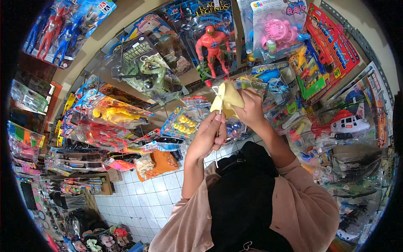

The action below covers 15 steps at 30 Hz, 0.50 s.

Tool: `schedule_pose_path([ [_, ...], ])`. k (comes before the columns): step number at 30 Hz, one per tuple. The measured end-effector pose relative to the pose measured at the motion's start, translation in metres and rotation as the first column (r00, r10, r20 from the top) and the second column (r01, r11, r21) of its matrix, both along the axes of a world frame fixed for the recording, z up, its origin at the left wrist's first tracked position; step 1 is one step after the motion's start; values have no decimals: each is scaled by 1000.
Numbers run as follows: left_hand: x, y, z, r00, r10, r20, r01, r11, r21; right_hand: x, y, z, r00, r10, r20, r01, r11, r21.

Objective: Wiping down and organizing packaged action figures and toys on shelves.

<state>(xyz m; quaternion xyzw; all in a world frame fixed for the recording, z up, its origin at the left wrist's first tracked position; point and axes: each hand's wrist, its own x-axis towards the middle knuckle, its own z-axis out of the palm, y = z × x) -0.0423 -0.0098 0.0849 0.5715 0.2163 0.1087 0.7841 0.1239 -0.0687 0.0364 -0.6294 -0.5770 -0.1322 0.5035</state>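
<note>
Both hands are raised before the chest, in front of a display of packaged toys. In my left hand (209,135), a thin pale metal rod (220,107) is gripped between thumb and fingers; its lower end shows below the fist. At its top is a bent wire end. My right hand (252,107) pinches a yellow cloth (232,96), which is folded around the upper part of the rod. A red action figure (214,47) in a blister pack hangs just beyond the hands. The right palm and some fingertips are hidden.
Hanging toy packs surround the hands, among them a green figure pack (154,71), a pink bubble toy (280,30) and a toy helicopter (349,123). An orange cloth (162,165) lies at the left, above the tiled floor (148,198). Shoes (107,241) stand at the lower left.
</note>
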Motion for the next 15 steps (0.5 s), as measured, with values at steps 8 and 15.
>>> schedule_pose_path([
  [8,4,12,-22,825,235,514,526,13,-850,-12,4,-4,829,91,-551,-134,990,-39],
  [15,4,7,-17,800,350,487,562,-153,-813,-9,-3,-31,380,208,-901,-311,946,87],
])
